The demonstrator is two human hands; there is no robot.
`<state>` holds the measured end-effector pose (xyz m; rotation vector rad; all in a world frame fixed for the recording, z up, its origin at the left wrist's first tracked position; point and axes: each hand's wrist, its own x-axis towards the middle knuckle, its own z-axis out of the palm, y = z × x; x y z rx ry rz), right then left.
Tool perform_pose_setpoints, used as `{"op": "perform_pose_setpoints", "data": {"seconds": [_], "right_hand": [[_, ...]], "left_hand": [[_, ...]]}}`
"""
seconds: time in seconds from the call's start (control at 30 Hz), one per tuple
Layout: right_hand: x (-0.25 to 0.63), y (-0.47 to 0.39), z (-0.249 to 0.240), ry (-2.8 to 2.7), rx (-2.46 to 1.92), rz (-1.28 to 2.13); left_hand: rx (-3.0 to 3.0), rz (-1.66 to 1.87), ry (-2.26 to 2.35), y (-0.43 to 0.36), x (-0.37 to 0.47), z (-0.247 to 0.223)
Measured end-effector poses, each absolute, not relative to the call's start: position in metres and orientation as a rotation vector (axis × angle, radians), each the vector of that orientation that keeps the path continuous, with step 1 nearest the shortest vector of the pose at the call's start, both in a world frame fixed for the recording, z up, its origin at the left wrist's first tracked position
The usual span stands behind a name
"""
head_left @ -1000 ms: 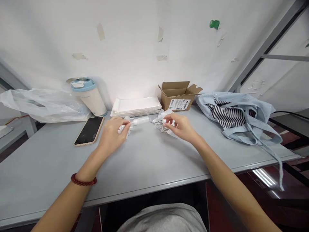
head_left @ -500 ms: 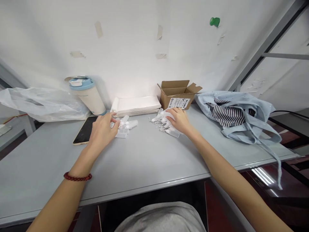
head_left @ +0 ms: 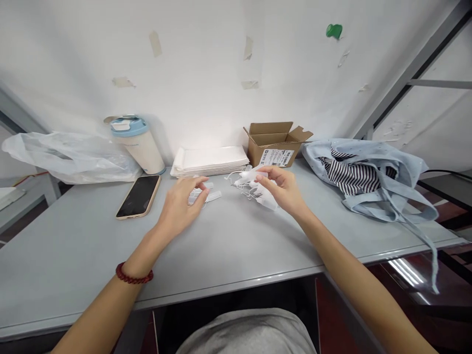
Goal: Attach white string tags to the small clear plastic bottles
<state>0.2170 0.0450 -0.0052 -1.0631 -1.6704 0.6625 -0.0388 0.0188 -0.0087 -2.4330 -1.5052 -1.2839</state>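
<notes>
Small translucent white pieces with thin strings lie in two groups on the grey table. My left hand (head_left: 183, 204) hovers over the left group (head_left: 213, 196), its thumb and fingers curved and apart, and partly hides it. At the right pile (head_left: 268, 200), my right hand (head_left: 282, 189) pinches one translucent piece (head_left: 258, 174) between thumb and forefinger, lifted slightly over the others. A red beaded bracelet (head_left: 134, 274) is around my left wrist.
A black-screened phone (head_left: 139, 196), a cream tumbler with a blue lid (head_left: 142, 150) and a plastic bag (head_left: 79, 157) are on the left. Behind the pieces stand a white stack (head_left: 212, 160) and an open cardboard box (head_left: 275, 145). A light-blue cloth bag (head_left: 363, 172) lies right.
My left hand has moved right, away from the phone, and now covers more of the left group. My right hand has closed on a piece and raised it. The view has shifted slightly.
</notes>
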Motion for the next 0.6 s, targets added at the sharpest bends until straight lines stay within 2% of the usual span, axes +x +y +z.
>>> {"op": "perform_pose_setpoints", "data": {"seconds": [0.17, 0.6], "right_hand": [[0.209, 0.038, -0.006, -1.667, -0.973, 0.934], [0.208, 0.035, -0.004, -1.621, -0.91, 1.115]], "left_hand": [[-2.619, -1.238, -1.39, 0.011, -0.03, -0.006], [-2.739, -1.289, -1.236, 0.006, -0.02, -0.007]]}}
